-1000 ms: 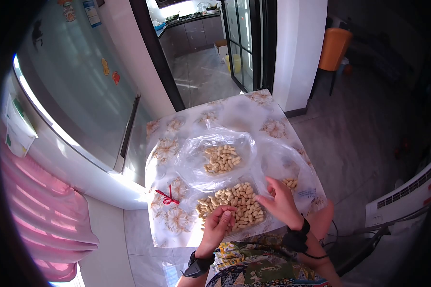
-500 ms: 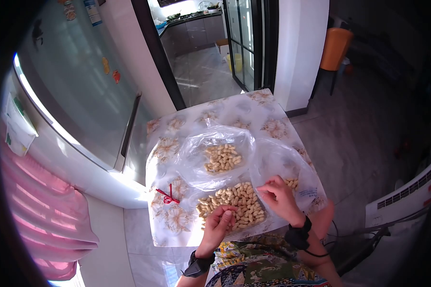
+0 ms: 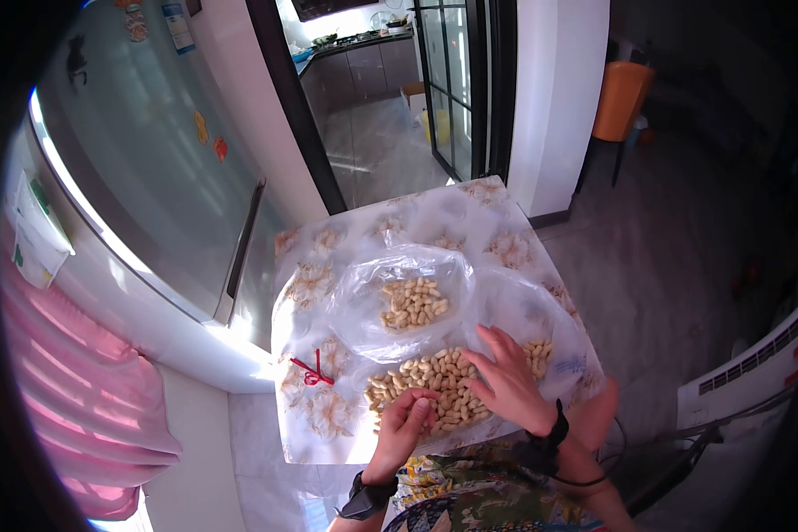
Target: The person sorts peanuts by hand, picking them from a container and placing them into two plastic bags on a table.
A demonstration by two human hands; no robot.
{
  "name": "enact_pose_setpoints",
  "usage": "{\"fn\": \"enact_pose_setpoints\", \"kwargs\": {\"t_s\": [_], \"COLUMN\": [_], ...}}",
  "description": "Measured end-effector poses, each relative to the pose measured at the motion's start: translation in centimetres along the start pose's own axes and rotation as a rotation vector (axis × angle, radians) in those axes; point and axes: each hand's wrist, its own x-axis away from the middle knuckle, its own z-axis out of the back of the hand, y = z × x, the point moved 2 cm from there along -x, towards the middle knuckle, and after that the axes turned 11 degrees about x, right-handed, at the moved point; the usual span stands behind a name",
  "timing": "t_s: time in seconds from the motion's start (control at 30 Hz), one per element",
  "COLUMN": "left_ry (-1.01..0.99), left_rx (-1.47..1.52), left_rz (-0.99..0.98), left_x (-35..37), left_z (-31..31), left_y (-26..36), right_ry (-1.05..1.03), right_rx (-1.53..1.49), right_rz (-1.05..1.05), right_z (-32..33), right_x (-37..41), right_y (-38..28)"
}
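A large spread of unshelled peanuts [image 3: 434,370] covers the near part of the patterned tabletop. Over its near side is my left hand [image 3: 406,421], its fingers curled with thumb against fingertips; what they hold, if anything, is too small to tell. My right hand [image 3: 510,381] hangs above the right edge of the spread, fingers apart and nothing visible in it. Farther back, a clear plastic bag [image 3: 350,301] holds a smaller group of peanuts [image 3: 412,303]. Another clear bag [image 3: 528,297] at the right has some peanuts [image 3: 537,356] in it, partly behind my right hand.
A red tie [image 3: 312,368] lies on the left of the flowered tablecloth [image 3: 328,235]. A refrigerator [image 3: 151,177] stands at the left, near a pink cloth [image 3: 89,390]. Beyond are a glass door [image 3: 452,89], an orange chair [image 3: 622,99] and a white appliance [image 3: 745,363].
My right hand has moved slightly left over the peanut spread, and its fingers have gone from pinched together to spread. My left hand stays nearly in place. The view has tilted slightly.
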Motion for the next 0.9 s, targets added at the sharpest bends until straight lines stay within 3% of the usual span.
{"fn": "enact_pose_setpoints", "kwargs": {"t_s": [0.07,0.13,0.17,0.23,0.3,0.37,0.43,0.53,0.9], "left_ry": [0.020,0.036,0.017,0.028,0.080,0.047,0.049,0.053,0.036], "left_rx": [0.007,0.017,0.036,0.003,0.007,0.009,0.061,-0.021,-0.005], "left_rz": [0.003,0.033,0.021,-0.003,0.017,-0.107,0.028,-0.087,-0.059], "left_x": [0.1,0.2,0.0,0.1,-0.2,-0.3,-0.3,-0.2,0.0], "left_z": [-0.1,-0.2,0.0,-0.2,0.1,-0.7,0.5,-0.1,0.1], "left_y": [0.1,0.2,-0.2,0.1,-0.7,-0.4,-0.7,-0.5,-0.3], "right_ry": [0.085,0.183,0.192,0.089,0.052,0.041,-0.259,-0.225,-0.131], "right_rx": [-0.034,-0.483,-0.462,-1.075,-1.344,-1.395,-1.455,-1.473,-1.451], "right_rz": [-0.017,0.041,0.020,0.214,0.412,0.722,0.561,0.507,0.505], "right_z": [2.0,5.0,6.8,10.4,14.0,15.9,20.6,19.4,17.6], "right_x": [-0.3,-0.8,-1.0,-1.1,-1.6,-2.7,-2.9,-0.2,1.6], "right_y": [-0.9,-1.9,-2.3,-4.2,-6.4,-8.2,-11.5,-12.0,-12.7]}}
